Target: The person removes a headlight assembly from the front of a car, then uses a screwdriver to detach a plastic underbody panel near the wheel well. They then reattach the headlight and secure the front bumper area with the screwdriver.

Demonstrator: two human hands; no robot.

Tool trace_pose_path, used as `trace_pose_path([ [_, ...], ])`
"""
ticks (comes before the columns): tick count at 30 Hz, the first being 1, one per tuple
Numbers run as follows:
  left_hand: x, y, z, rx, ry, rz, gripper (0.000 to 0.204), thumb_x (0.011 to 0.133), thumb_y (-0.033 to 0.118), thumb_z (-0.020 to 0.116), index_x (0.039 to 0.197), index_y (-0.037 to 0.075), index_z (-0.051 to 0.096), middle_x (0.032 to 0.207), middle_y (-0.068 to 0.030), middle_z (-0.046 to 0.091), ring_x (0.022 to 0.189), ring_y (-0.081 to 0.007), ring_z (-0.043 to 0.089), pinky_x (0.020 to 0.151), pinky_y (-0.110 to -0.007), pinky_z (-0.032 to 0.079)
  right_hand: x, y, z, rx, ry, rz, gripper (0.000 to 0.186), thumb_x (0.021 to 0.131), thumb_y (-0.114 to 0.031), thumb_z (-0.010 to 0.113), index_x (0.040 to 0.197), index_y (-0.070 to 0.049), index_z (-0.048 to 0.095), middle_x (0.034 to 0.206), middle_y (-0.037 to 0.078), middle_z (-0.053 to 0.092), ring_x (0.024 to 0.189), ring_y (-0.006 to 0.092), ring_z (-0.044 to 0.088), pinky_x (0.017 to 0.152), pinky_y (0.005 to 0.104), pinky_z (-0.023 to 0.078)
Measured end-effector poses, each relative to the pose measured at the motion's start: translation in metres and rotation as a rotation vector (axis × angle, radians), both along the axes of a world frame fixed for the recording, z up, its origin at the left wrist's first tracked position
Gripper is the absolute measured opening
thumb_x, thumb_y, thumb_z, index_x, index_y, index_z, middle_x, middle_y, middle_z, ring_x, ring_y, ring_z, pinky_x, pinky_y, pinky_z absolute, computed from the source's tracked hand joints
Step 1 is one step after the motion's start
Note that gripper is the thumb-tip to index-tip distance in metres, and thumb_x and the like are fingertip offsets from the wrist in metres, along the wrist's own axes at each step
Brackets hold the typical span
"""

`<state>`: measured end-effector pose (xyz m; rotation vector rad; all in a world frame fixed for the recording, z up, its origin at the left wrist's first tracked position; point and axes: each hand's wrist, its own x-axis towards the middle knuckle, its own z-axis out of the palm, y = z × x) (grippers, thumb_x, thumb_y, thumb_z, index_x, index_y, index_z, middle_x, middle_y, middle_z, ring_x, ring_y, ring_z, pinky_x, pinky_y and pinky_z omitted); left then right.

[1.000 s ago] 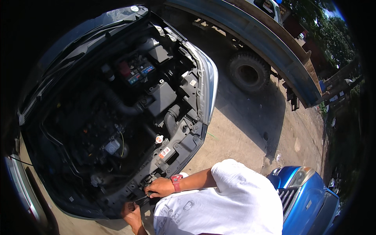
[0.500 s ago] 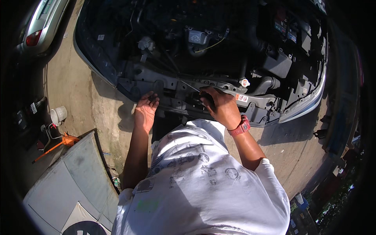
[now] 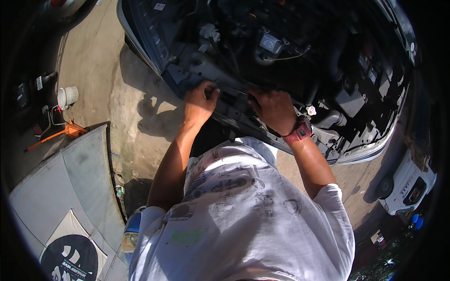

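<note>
Both my hands are at the front edge of a car's open engine bay, over the dark front crossmember (image 3: 226, 111). My left hand (image 3: 199, 104) is at the left part of it, thumb and fingers curled together; what they hold, if anything, is hidden. To its right, my right hand (image 3: 274, 111), with a red watch (image 3: 298, 131) on the wrist, is closed with the back of the hand up. A thin metal rod (image 3: 242, 92) shows faintly at its fingertips, pointing toward the left hand. The rod's other end is lost in shadow.
The engine cover plate (image 3: 270, 43) and white-topped radiator cap (image 3: 311, 110) lie beyond my hands. At left are an orange jack (image 3: 72, 129), a white bucket (image 3: 68, 96) and a grey panel (image 3: 61, 173). A white vehicle (image 3: 408, 185) stands at right.
My view has turned, so the car sits further right. My left hand, earlier palm up with fingers spread, has turned over and curled at the crossmember. The right hand stays closed by the rod.
</note>
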<state>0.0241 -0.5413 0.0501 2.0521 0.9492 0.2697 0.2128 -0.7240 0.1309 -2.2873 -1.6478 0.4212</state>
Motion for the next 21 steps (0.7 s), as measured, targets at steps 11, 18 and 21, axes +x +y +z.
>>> trace_pose_path([
  [11,0.006,-0.001,-0.004,0.088,0.07,-0.033,0.023,0.097,0.023,0.083,0.112,0.007,0.078,0.08,-0.0149,0.075,0.076,-0.0397,0.075,0.071,-0.049,0.058,-0.012,0.004,0.008,-0.035,0.08,-0.072,0.022,0.098,-0.02,0.08,0.118,-0.013,0.076,0.093,0.015,0.08,0.083,0.0372,0.078,0.074,0.0484,0.061],
  [18,0.007,0.005,-0.003,0.199,-0.057,-0.128,0.025,0.095,0.015,0.083,0.118,0.007,0.077,0.087,-0.0138,0.07,0.08,-0.0381,0.071,0.072,-0.048,0.057,-0.039,-0.011,-0.002,-0.036,0.251,-0.256,0.019,0.101,-0.019,0.076,0.118,-0.012,0.075,0.092,0.017,0.08,0.082,0.0402,0.078,0.076,0.0502,0.061],
  [21,0.007,0.008,-0.004,0.192,-0.073,-0.145,0.026,0.095,0.013,0.084,0.119,0.007,0.077,0.088,-0.0134,0.07,0.078,-0.0358,0.071,0.071,-0.046,0.057,-0.042,-0.012,-0.003,-0.037,0.265,-0.3,0.02,0.101,-0.02,0.077,0.119,-0.012,0.076,0.092,0.017,0.08,0.082,0.0403,0.078,0.077,0.0503,0.061],
])
